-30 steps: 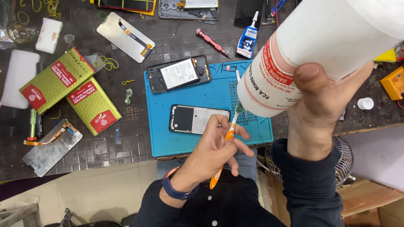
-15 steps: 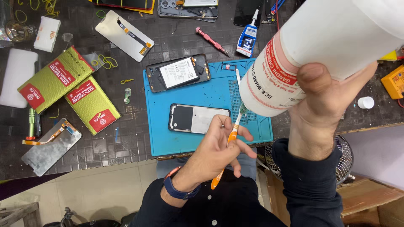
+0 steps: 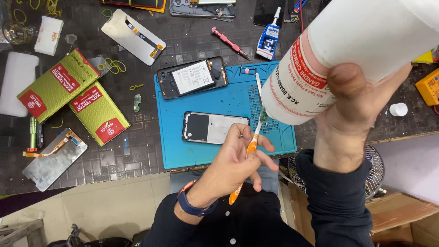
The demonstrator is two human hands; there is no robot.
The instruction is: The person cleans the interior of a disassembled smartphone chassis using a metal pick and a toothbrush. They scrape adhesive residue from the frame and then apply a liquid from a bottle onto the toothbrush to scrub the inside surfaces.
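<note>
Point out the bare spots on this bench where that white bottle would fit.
Freest: the lower left of the blue mat, below the phone frame. Also bare mat between that frame and the opened phone, and dark bench between the green boxes and the mat. The far edge is crowded with parts, a red screwdriver and a glue tube.

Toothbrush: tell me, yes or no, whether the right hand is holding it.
No: the left hand grips the toothbrush, while the right hand tilts a large white bottle over its bristles.
</note>
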